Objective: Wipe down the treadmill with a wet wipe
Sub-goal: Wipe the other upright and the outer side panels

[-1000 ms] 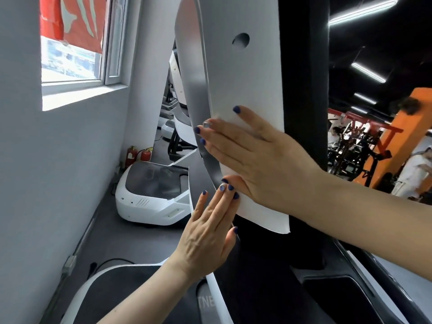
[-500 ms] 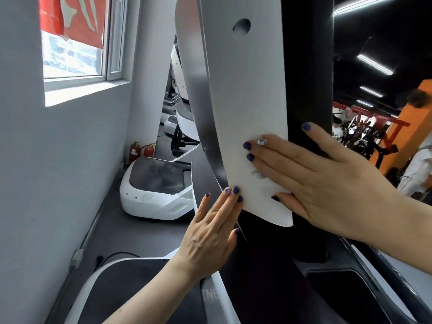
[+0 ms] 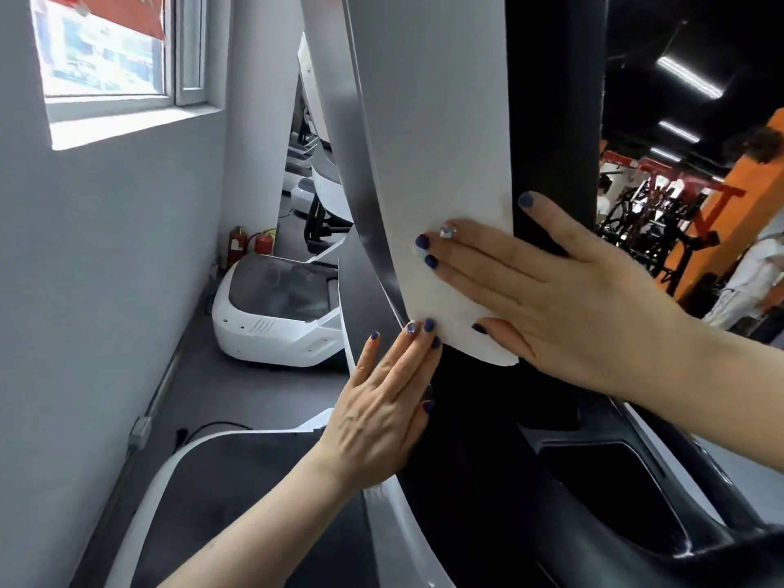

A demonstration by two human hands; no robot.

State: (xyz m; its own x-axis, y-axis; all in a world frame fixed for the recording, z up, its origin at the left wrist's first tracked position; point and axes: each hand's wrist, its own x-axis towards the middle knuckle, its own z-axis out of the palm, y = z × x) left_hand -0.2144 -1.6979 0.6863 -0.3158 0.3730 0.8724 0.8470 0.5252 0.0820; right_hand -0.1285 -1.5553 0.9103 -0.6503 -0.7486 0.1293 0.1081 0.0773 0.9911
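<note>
White plastic filled the middle of the view, the treadmill upright's pale panel (image 3: 428, 120), and the right hand (image 3: 564, 299) lay flat across its lower end, fingers straight and close together, thumb stretched up onto the black column (image 3: 551, 99) beside it. Under those fingers sat the wet wipe (image 3: 445, 299), a pale sheet pressed against the panel, hard to tell from the panel itself. Left hand (image 3: 382, 413) was lower, fingers straight and together too, tips touching the panel's bottom edge where the silver strip (image 3: 360, 184) ran down; it held nothing. Neither hand curled round anything. Beyond the upright, another white treadmill (image 3: 271, 328) stood on the grey floor, with red fire extinguishers (image 3: 250, 244) by the wall under the window (image 3: 106, 48)
</note>
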